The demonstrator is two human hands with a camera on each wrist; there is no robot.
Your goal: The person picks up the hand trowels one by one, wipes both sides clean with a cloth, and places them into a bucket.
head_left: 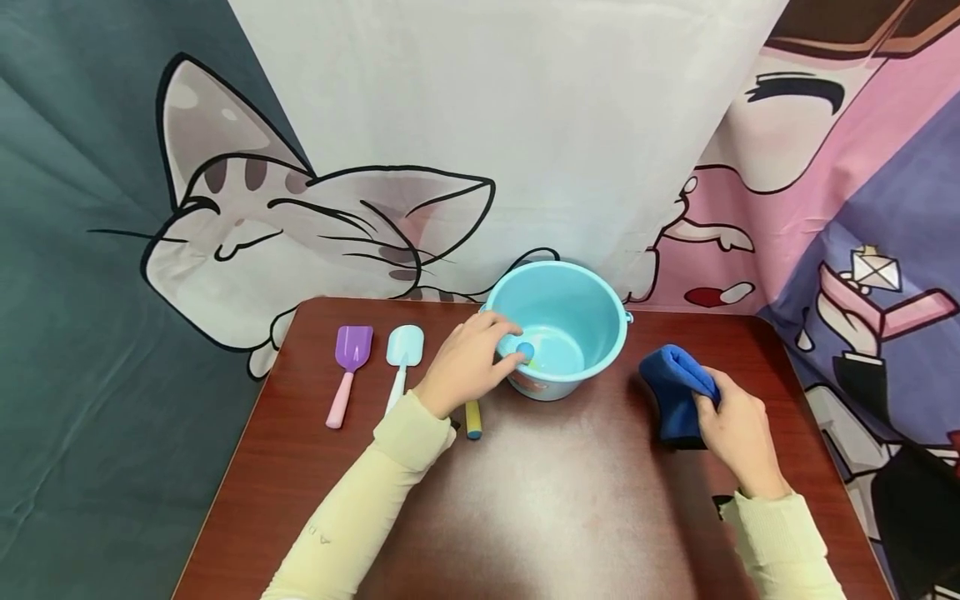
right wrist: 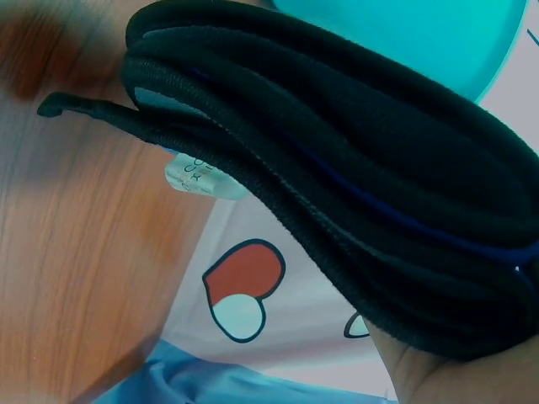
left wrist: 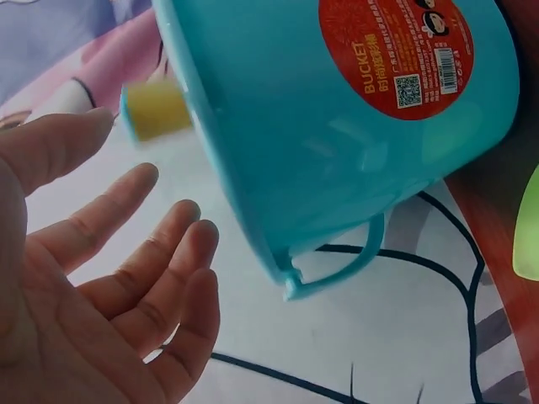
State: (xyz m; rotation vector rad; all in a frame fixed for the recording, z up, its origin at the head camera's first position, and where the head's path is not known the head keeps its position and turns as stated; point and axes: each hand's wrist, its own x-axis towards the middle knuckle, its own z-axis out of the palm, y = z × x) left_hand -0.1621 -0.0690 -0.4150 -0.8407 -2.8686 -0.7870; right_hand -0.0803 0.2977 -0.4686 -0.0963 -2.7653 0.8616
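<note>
My left hand [head_left: 468, 358] reaches over the near left rim of the light blue bucket [head_left: 592, 333], fingers spread. Just past its fingertips is a yellow piece with a blue end [left wrist: 158, 112], blurred and apart from the fingers, at the bucket's mouth. The rest of that piece is hidden by the bucket wall. To the right of the bucket, my right hand [head_left: 738, 429] grips a folded blue cloth item [head_left: 678, 392] by its edge. Its dark layered edges [right wrist: 337, 168] and a white tag [right wrist: 202, 175] show in the right wrist view.
A purple shovel with a pink handle [head_left: 352, 348] and a pale blue shovel [head_left: 405, 346] lie on the brown table [head_left: 555, 500], left of my left hand. A yellow handle with a blue end [head_left: 473, 419] pokes out beside the left wrist. A printed curtain [head_left: 525, 125] hangs behind.
</note>
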